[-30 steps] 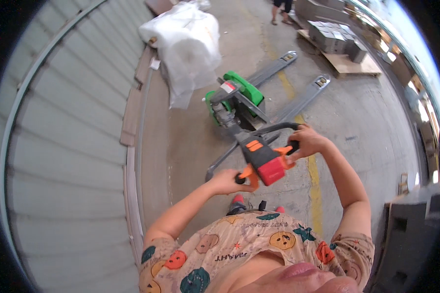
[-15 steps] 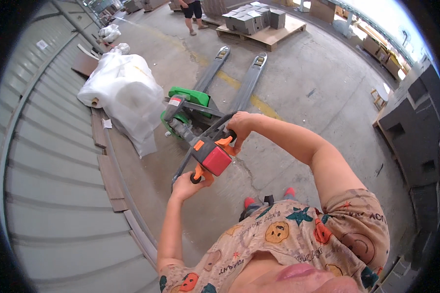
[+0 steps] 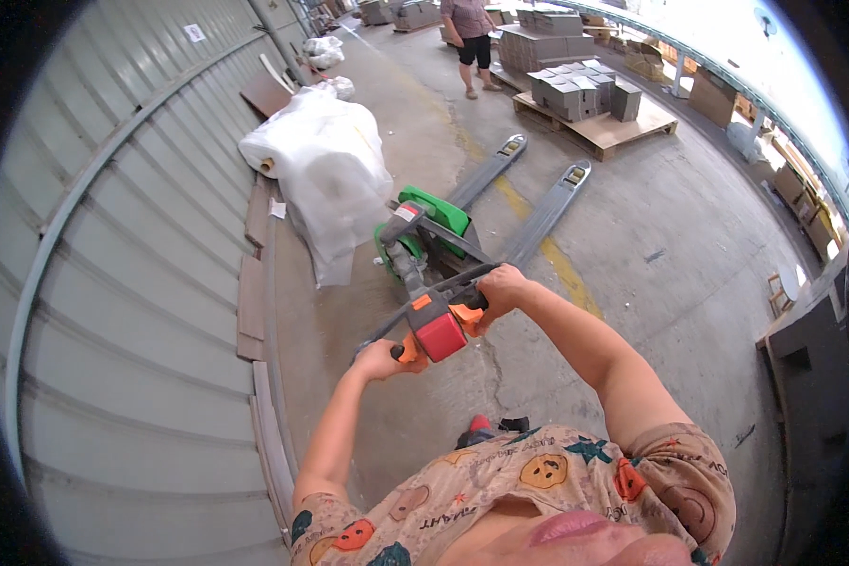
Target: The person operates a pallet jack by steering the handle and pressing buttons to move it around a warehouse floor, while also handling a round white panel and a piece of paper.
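Observation:
A pallet jack (image 3: 443, 209) with a green body stands before me, its two grey forks (image 3: 549, 215) pointing away and to the right. Its tiller handle (image 3: 424, 304) has a red block on the head and orange levers at both sides. My left hand (image 3: 383, 360) is closed around the handle's left grip, beside an orange lever. Around the right grip my right hand (image 3: 502, 292) is closed as well, the arm stretched forward. Parts of the fingers are hidden behind the grips. The forks carry nothing.
Left of the jack, a big roll of white plastic wrap (image 3: 335, 174) lies near the corrugated wall (image 3: 141, 311). Beyond the forks is a wooden pallet (image 3: 643, 134) with grey boxes (image 3: 566, 94). A person (image 3: 470, 42) stands behind it. Dark stacked goods (image 3: 811, 377) line the right.
The surroundings have shifted right and down in my view, showing more of the far floor and the person. The handle sits slightly lower and further right, with both hands still around it.

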Demonstrator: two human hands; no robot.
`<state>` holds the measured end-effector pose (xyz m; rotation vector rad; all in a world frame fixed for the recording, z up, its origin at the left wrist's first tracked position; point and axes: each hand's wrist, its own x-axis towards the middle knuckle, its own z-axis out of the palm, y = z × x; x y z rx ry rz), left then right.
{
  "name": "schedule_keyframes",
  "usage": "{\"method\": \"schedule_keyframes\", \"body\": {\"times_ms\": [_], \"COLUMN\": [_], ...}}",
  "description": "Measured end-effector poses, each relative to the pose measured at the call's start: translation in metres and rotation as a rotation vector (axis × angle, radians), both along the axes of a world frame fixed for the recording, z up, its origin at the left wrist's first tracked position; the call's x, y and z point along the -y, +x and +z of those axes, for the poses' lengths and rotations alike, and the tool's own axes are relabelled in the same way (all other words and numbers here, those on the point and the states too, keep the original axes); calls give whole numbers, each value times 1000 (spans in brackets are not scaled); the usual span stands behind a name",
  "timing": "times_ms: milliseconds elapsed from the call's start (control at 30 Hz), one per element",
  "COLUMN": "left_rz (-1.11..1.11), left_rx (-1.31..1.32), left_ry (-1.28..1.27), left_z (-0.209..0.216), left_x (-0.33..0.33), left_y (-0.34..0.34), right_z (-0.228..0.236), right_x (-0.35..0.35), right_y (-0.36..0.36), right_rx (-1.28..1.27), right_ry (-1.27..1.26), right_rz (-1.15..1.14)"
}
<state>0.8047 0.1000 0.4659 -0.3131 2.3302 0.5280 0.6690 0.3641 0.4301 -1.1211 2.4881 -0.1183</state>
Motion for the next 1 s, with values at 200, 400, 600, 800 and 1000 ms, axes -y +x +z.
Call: {"method": "schedule_keyframes", "body": {"times_ms": [200, 400, 600, 800, 1000], "left_rz": [78, 137, 74, 23, -76], "left_rx": [-17, -37, 37, 33, -41], "left_ry": [37, 63, 73, 56, -54], "left_z": [71, 110, 100, -12, -33], "left_x": [-108, -190, -229, -226, 4], "left_y": [33, 33, 3, 22, -73], "right_z": [75, 109, 99, -4, -29], "right_x": [-99, -177, -222, -212, 16], "right_y": [22, 2, -22, -11, -106], "right_rx": [-10, 14, 26, 54, 104], "right_ry": [-7, -65, -21, 5, 58], "right_rz": [62, 148, 168, 181, 203]}}
